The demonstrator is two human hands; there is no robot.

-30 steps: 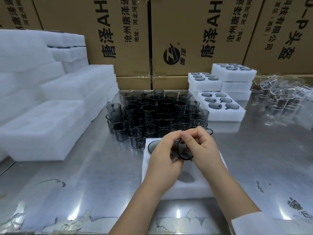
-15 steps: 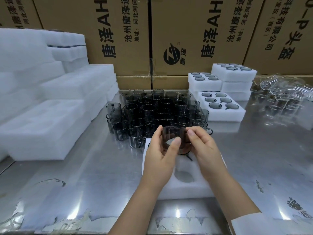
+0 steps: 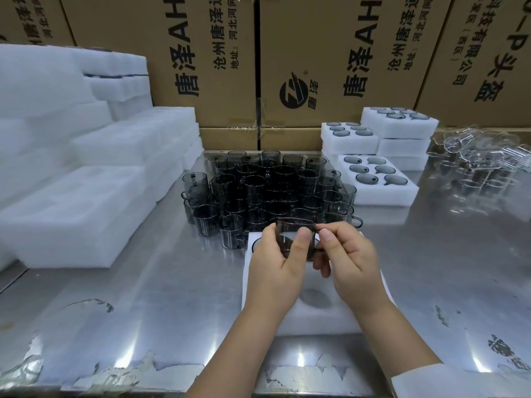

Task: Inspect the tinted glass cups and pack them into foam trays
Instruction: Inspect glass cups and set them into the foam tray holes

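Both hands hold one tinted glass cup [image 3: 287, 234] upright above a white foam tray [image 3: 316, 320] on the steel table. My left hand [image 3: 277, 264] grips the cup's body, thumb across its front. My right hand [image 3: 349, 261] pinches the cup's right side near its handle. An empty round pocket [image 3: 314, 297] shows in the tray below the hands; a cup rim [image 3: 254, 242] shows at the tray's far left corner. A dense cluster of several tinted cups [image 3: 267, 191] stands just beyond the tray.
Packed foam trays [image 3: 382, 193] with cups sit at the back right, some stacked. Empty foam trays [image 3: 80, 214] are piled on the left. Clear glass pieces [image 3: 482, 159] lie at the far right. Cardboard boxes [image 3: 316, 61] wall the back.
The cup was tilted on its side with its rim toward me a second ago; it has been turned upright and now sits slightly lower between both hands.
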